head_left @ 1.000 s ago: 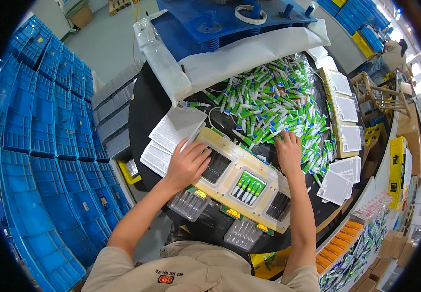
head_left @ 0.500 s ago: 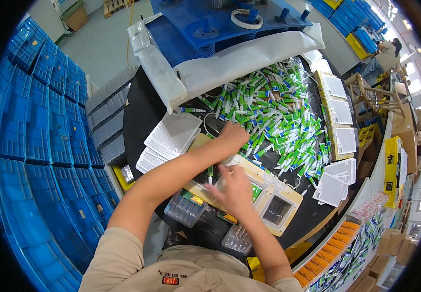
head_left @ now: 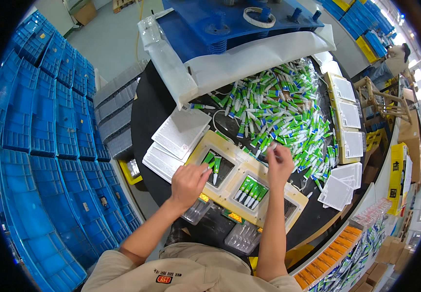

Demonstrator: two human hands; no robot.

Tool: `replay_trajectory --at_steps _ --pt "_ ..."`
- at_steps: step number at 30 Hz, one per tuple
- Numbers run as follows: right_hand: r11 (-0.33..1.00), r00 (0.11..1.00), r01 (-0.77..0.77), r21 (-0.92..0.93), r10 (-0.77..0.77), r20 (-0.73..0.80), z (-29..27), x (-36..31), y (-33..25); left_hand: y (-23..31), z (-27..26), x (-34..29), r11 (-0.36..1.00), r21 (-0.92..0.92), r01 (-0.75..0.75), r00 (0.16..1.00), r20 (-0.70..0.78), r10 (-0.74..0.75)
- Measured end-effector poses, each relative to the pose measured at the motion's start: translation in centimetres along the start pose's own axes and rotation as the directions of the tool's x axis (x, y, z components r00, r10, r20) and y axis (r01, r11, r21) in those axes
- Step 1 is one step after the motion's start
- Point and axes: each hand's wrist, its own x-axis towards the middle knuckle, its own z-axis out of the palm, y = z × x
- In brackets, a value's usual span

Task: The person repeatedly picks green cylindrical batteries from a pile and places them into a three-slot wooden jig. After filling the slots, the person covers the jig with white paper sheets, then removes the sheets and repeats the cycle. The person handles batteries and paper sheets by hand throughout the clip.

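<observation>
My left hand (head_left: 189, 185) is closed at the left window of a cream-coloured tray (head_left: 227, 168), fingertips pinching the white tip of a small green-and-white tube (head_left: 212, 159). Another such tube lies beside it in that window. In the middle window, several green tubes with white caps (head_left: 250, 192) lie side by side. Over the tray's far edge, by the big loose pile of tubes (head_left: 288, 107), my right hand (head_left: 280, 163) is raised, its fingers pinched on a small tube of which mostly a white end shows. My right forearm partly covers the tray's right window.
Printed white cards (head_left: 179, 134) lie left of the tray, more cards (head_left: 339, 187) at the right. A second tray with cards (head_left: 349, 117) stands beyond the pile. Clear plastic blisters (head_left: 242, 238) are at the near edge. A blue machine (head_left: 230, 31) rises behind; blue crates (head_left: 40, 117) stack left.
My left hand has come back from the pile to the left window. My right hand has left that window and moved right and away from me, to the pile's edge. The view has shifted slightly.
</observation>
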Motion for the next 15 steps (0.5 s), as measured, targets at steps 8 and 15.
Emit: replay_trajectory --at_steps 8,15 --pt "0.632 0.644 0.708 -0.314 -0.398 0.653 2.8 -9.2 -5.5 -1.3 3.1 -2.7 0.98 0.154 -0.123 0.99 -0.051 0.132" --pt "0.841 0.78 0.497 -0.214 -0.325 0.535 3.5 -2.8 -5.4 -2.2 1.3 -3.5 0.991 0.12 -0.062 0.982 0.185 0.039"
